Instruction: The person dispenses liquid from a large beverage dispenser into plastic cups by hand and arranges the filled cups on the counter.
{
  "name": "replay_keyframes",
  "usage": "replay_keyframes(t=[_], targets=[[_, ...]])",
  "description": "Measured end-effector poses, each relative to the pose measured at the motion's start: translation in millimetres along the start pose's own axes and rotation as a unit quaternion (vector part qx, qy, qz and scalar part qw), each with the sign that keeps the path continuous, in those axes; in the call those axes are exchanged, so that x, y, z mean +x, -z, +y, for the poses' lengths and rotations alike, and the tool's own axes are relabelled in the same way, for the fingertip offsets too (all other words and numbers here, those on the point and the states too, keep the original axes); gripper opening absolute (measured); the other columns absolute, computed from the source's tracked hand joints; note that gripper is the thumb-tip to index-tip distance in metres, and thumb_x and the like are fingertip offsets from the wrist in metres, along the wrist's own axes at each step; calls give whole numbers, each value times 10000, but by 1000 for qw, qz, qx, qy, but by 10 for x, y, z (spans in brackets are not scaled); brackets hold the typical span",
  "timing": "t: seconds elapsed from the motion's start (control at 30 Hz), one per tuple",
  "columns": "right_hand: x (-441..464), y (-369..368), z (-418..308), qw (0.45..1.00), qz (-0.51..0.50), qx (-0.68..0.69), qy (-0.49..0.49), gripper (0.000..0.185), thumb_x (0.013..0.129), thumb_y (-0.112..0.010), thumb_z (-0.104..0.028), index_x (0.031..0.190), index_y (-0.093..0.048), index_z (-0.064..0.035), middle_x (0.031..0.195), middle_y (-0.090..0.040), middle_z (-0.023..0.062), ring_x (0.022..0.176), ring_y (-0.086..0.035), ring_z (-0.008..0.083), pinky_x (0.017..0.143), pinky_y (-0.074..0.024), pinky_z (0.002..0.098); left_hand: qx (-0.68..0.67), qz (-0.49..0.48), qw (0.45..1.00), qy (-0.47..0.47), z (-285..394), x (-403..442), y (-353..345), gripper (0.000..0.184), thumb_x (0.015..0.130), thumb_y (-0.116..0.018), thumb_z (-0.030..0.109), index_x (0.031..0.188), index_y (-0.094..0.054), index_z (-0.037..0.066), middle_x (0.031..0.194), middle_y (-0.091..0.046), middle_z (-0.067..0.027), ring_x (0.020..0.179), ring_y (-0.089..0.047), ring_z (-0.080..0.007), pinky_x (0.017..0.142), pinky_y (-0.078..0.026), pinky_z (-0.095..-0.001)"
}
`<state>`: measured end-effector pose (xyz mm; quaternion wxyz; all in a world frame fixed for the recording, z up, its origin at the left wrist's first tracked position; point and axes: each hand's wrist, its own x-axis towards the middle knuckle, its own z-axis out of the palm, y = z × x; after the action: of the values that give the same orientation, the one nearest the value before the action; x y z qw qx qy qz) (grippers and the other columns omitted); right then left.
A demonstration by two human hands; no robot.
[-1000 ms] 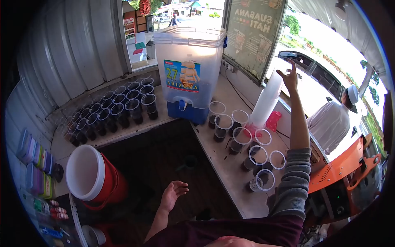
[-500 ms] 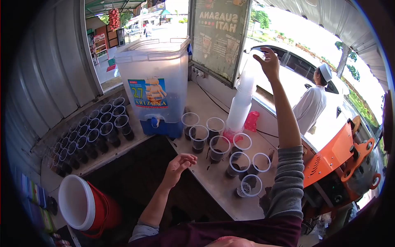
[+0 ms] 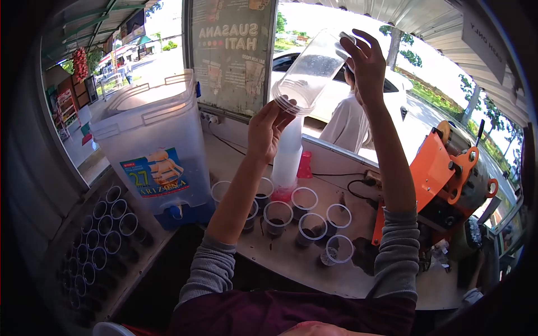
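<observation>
My left hand (image 3: pixel 268 129) pinches the rims at the lower end of a few nested clear plastic cups (image 3: pixel 314 70). They hang tilted in the air, rims down toward the left. At their upper end my right hand (image 3: pixel 367 64) grips the base between thumb and fingers. Just below stands a tall stack of upside-down plastic cups (image 3: pixel 287 154) in a pink wrapper (image 3: pixel 284 193). In front of it, several open cups (image 3: pixel 278 217) with dark contents stand on the counter (image 3: pixel 302 274). One cup (image 3: pixel 337 249) nearest me holds something clear or bubbly at its bottom.
A large clear water container (image 3: pixel 157 140) with a blue tap stands at left. Beside it are rows of filled cups (image 3: pixel 103 235). An orange machine (image 3: pixel 428 179) occupies the right side. Outside the window, a person in white (image 3: pixel 347 123) is near a white car (image 3: pixel 392 95).
My left hand has risen from above the counter to the cup rims. The upper cups are now separate from the tall stack and tilted. The view has turned right.
</observation>
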<state>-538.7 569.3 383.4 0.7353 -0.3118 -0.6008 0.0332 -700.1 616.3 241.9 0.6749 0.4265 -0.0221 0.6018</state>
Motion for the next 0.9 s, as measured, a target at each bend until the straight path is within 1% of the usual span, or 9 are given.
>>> replay_keyframes(t=[0.07,0.17,0.2,0.3,0.43,0.53,0.7,0.8,0.9], targets=[[5,2,-9,998,0,51,26,565,701,-747,-168,1159,-433,-62,983,-571,106,880,-577,165,745,-466,258,-53,2,999,0,67,20,-49,273,895,-467,128,1120,-506,-20,1050,-596,-134,937,-595,-205,854,-484,-330],[-154,-113,15,994,-54,77,50,845,624,-794,-217,1292,-279,-170,1322,-228,201,1198,-337,351,931,-368,486,-36,26,999,-6,174,23,-148,255,870,-455,56,1093,-515,-49,1021,-603,-158,899,-612,-216,820,-507,-323],[-148,-143,61,987,-49,-79,133,982,585,-822,-204,1322,-173,-195,1341,-144,221,1223,-276,397,973,-327,514,-37,24,999,0,175,51,-139,255,870,-455,56,1093,-515,-49,1021,-603,-158,899,-612,-216,820,-507,-323],[-279,-263,102,990,-28,-27,133,1137,563,-837,-205,1328,5,-209,1322,-77,286,1273,-162,396,1024,-239,539,20,16,998,-63,188,165,-53,227,817,-476,3,1016,-516,-100,924,-601,-190,810,-629,-219,778,-532,-296],[-447,-520,66,994,-61,-89,23,1285,522,-858,-256,1290,135,19,1305,-208,283,1249,-267,325,1027,-273,409,53,68,994,-70,170,251,-106,182,759,-582,-28,928,-521,-56,858,-595,-122,767,-625,-199,745,-540,-306],[-498,-606,167,990,-122,-31,59,1277,488,-867,-256,1279,116,-58,1203,-357,257,1130,-425,321,939,-403,417,88,64,989,-103,257,193,-228,217,748,-641,11,924,-522,-36,856,-594,-109,755,-627,-190,727,-540,-304],[-451,-583,294,988,-103,96,-57,1269,509,-859,-158,1294,132,-45,1208,-372,257,1132,-424,325,943,-399,380,173,35,981,-87,356,107,-46,257,755,-667,82,969,-532,38,855,-611,-75,737,-634,-156,688,-530,-267],[-318,-435,549,985,11,127,-120,1192,584,-776,34,1305,166,-87,1287,-180,299,1130,-424,328,929,-431,378,181,58,976,-103,415,-61,179,231,752,-668,47,944,-544,11,824,-584,-50,683,-600,-129,641,-500,-247],[-265,-311,975,994,87,-46,-55,1247,545,-843,-174,1304,141,-77,1316,-90,300,1252,-234,363,1035,-269,438,251,173,935,-182,518,-440,456,159,781,-644,61,909,-561,15,806,-577,-29,688,-558,-109,641,-446,-229]])
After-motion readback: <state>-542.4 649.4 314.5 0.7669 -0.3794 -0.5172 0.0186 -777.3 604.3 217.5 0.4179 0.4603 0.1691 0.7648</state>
